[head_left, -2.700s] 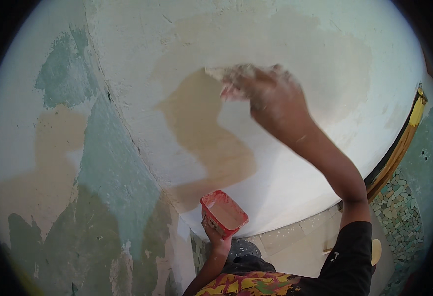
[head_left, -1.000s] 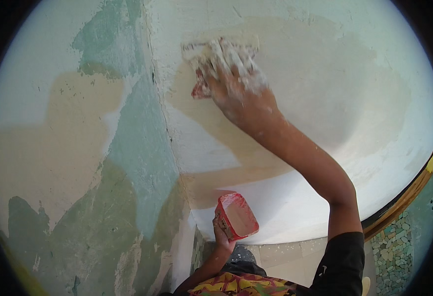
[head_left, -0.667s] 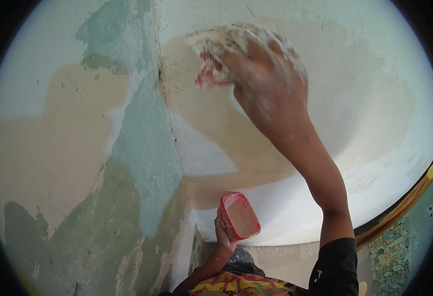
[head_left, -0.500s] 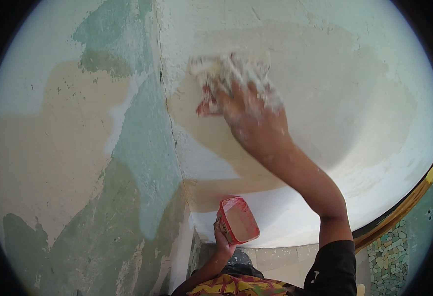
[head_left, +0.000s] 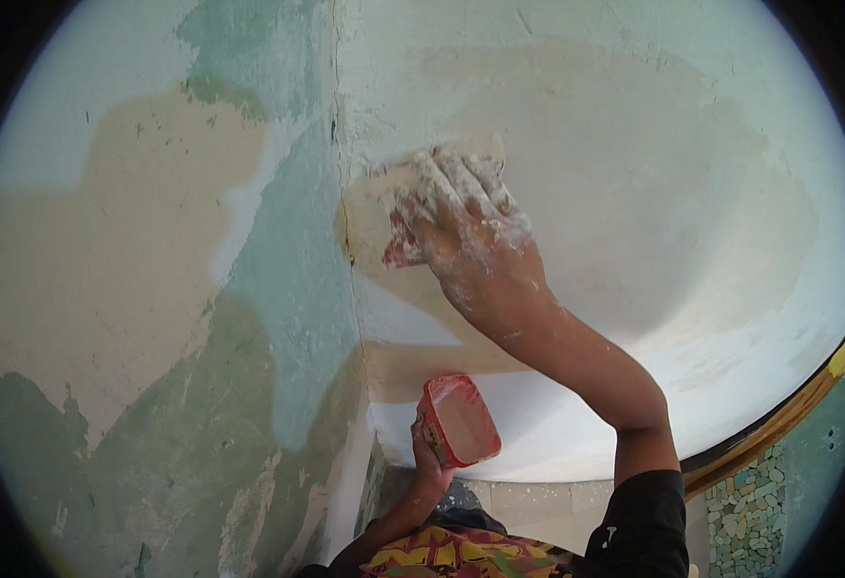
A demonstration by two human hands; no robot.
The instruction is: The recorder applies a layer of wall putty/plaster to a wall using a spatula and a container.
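Note:
My right hand [head_left: 485,236], smeared with white putty, presses against the right-hand wall [head_left: 615,183] close to the corner. Its fingers are stretched over a flat putty spreader [head_left: 403,247], caked in the same white stuff with reddish patches at the lower left end; the hand covers most of it. Lower down, my left hand [head_left: 429,455] grips the side of a small red tub [head_left: 483,422]. The tub is tilted toward me, and a pale beige filling shows inside.
A cracked corner seam [head_left: 347,241] runs down between the two walls. The left wall [head_left: 162,212] has peeling green and cream patches. At lower right are a curved wooden strip [head_left: 769,419] and a strip of greenish stones [head_left: 745,511]. Pale floor tiles [head_left: 533,501] lie below.
My right hand has slid down the wall with the spreader, a little nearer the corner. The view has shifted slightly, and my left hand still holds the tub.

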